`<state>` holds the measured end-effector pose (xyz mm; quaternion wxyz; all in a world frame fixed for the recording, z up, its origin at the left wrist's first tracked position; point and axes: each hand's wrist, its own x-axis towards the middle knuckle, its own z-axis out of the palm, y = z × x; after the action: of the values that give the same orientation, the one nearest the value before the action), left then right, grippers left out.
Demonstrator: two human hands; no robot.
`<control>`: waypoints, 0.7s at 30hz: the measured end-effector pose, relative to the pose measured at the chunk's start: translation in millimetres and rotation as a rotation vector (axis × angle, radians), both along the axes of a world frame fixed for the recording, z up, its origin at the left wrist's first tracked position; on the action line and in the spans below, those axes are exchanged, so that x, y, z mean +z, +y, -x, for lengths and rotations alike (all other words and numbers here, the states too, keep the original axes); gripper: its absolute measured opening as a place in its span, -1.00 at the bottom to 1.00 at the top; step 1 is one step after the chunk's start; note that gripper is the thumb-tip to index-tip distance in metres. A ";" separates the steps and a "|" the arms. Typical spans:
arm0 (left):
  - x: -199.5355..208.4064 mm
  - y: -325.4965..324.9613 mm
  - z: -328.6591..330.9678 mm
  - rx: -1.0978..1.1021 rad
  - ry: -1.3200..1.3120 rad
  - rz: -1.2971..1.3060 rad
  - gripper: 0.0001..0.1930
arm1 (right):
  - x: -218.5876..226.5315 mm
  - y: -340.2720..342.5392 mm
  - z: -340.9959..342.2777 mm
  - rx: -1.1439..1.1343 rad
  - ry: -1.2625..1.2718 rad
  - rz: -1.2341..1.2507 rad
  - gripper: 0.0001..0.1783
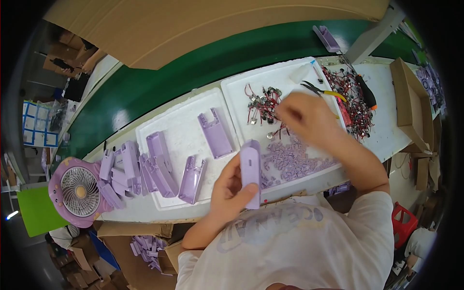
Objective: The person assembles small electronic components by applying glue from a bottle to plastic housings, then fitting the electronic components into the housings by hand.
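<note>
My left hand (228, 192) grips a light purple plastic housing (250, 166), long and narrow with a small slot near its top, held upright above the tray's front edge. Over the right tray, my right hand (309, 116) has its fingers curled together beside a cluster of small wired circuit parts (263, 104). Some blur and the hand itself hide what is between those fingertips. Below it lie many tiny purple plastic pieces (290, 157). Several open purple housings (215, 134) rest on the left white tray (181, 116).
Yellow-handled pliers (333, 94) and a screwdriver (367, 94) lie near a heap of red and black wired parts (355, 116) at right. A purple fan (79, 191) stands at left beside stacked housings (123, 166). Cardboard boxes (411, 104) flank the bench.
</note>
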<state>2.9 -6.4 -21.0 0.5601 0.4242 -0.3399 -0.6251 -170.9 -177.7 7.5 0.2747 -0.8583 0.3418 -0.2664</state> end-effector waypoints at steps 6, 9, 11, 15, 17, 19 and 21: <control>13.9 -4.5 2.6 0.148 0.058 -0.172 -0.41 | -17.5 -87.2 30.9 -0.235 0.598 0.389 -0.70; 16.0 -4.3 3.8 0.131 0.096 -0.191 -0.40 | -18.1 -100.1 29.9 -0.170 0.784 0.383 -0.69; 15.9 -4.3 3.7 0.109 0.139 -0.207 -0.39 | -13.0 -99.4 24.7 -0.158 0.834 0.358 -0.71; 10.9 2.2 -4.9 0.029 0.351 -0.157 -0.39 | 1.2 -77.1 10.0 -0.171 0.406 0.283 -0.80; 18.4 1.6 -0.2 0.141 0.190 -0.215 -0.39 | 14.1 -53.3 3.9 -0.119 0.014 0.088 -0.78; 20.6 2.0 -1.8 0.138 0.198 -0.219 -0.39 | 21.9 -24.7 -3.0 0.015 -0.294 -0.051 -0.82; 22.9 1.7 -2.2 0.125 0.208 -0.225 -0.39 | 32.2 6.3 -7.0 0.093 -0.474 -0.277 -0.80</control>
<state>5.0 -4.7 1.9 0.5791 0.4377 -0.1812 -0.6635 -163.9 -171.4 39.8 0.4735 -0.7411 0.2615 -0.3978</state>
